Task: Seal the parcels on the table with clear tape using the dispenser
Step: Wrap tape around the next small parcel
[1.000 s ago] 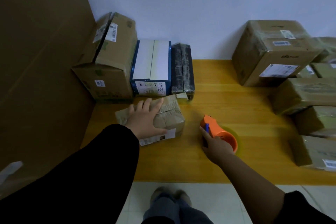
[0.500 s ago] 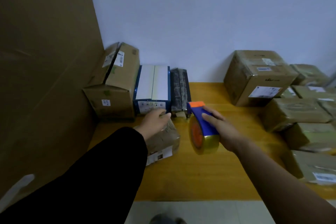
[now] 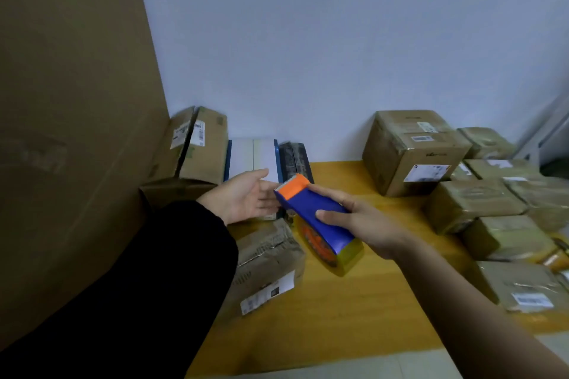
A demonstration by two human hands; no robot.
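**Hunting the tape end before the first strip**

The right hand grips the blue dispenser round its body, held above the table. Its toothed orange tip points at the left hand, which is spread palm up just beside that tip (touching or not, I cannot tell). The crumpled parcel lies on the table below them.

Best, I'd say, to pick the loose end from behind the teeth, keeping fingertips off them, then lay it well past the seam.

The table is yellow wood. There are more parcels piled at the right, boxes against the pale wall, and a cardboard sheet at the left.
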